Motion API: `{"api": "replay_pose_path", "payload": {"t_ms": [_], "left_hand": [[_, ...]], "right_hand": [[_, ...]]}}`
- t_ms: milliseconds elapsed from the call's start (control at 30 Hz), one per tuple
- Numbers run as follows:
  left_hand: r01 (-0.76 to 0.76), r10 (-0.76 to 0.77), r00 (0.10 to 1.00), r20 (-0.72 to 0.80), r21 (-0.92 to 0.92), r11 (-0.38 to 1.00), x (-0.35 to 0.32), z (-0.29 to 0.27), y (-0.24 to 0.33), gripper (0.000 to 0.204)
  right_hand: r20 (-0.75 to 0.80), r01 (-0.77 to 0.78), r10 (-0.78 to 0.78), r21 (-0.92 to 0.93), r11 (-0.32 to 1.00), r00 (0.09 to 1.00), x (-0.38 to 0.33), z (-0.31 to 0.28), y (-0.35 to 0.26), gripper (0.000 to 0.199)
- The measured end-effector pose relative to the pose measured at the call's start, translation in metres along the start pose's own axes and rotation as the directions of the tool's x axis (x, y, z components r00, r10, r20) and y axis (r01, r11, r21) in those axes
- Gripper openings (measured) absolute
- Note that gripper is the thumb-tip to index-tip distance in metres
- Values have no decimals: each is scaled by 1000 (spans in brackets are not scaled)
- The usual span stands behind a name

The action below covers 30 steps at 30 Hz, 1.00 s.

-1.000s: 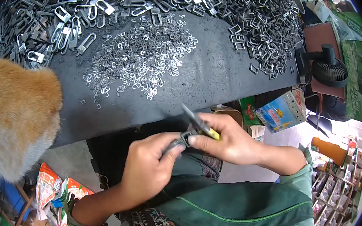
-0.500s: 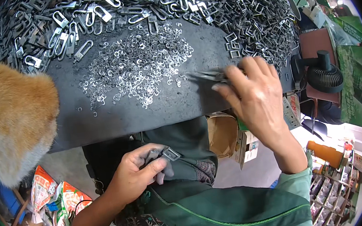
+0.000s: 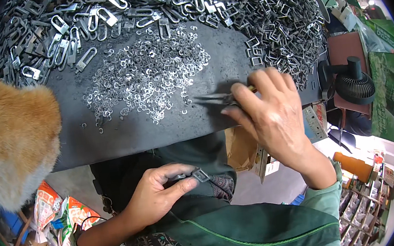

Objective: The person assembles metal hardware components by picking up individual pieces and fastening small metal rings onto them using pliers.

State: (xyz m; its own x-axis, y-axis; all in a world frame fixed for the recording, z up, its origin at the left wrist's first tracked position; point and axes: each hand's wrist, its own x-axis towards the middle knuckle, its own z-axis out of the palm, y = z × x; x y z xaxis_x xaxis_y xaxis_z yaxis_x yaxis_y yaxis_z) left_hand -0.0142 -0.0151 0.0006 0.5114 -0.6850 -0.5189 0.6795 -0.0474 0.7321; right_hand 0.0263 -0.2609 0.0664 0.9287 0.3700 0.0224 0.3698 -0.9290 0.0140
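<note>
My left hand [image 3: 154,197] is closed, thumb and fingers gripping a dark metal piece with a small rectangular frame [image 3: 201,174] at its end; it is held over my lap, below the table edge. Above the table, my right hand [image 3: 275,110] wraps round a pair of long-nose pliers [image 3: 218,98], whose slightly blurred jaws point left. Near those jaws lies a spread heap of small silvery C-shaped rings [image 3: 154,77] on the dark table [image 3: 127,140]. Whether a ring sits between the jaws, I cannot tell.
Long slotted metal pieces [image 3: 62,50] are piled at the far left, and rectangular metal frames [image 3: 274,11] at the far right. An orange and white cat [image 3: 13,137] occupies the table's left side. A black fan [image 3: 353,82] stands at right; a cardboard box [image 3: 240,149] is below the edge.
My right hand and the pliers have moved a little left and nearer. My left hand has moved slightly right and lower, turning the metal piece.
</note>
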Motion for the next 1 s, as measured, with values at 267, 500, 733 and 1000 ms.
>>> {"api": "replay_pose_path", "payload": {"t_ms": [267, 500, 733, 1000], "left_hand": [[39, -38, 998, 58, -14, 999, 3, -1, 11, 20], [59, -56, 995, 83, -42, 997, 0, -1, 8, 20], [46, -41, 996, 75, -73, 996, 6, 1, 8, 18], [131, -129, 991, 34, -48, 990, 5, -2, 8, 19]], "right_hand": [[-22, -22, 21, -41, 999, 1000, 0, 2, -13, 29], [-75, -117, 107, -136, 984, 991, -3, -3, 12, 26], [-140, -154, 130, -173, 973, 982, 16, 15, 27, 24], [-6, -40, 40, -70, 997, 999, -1, -7, 18, 25]]}}
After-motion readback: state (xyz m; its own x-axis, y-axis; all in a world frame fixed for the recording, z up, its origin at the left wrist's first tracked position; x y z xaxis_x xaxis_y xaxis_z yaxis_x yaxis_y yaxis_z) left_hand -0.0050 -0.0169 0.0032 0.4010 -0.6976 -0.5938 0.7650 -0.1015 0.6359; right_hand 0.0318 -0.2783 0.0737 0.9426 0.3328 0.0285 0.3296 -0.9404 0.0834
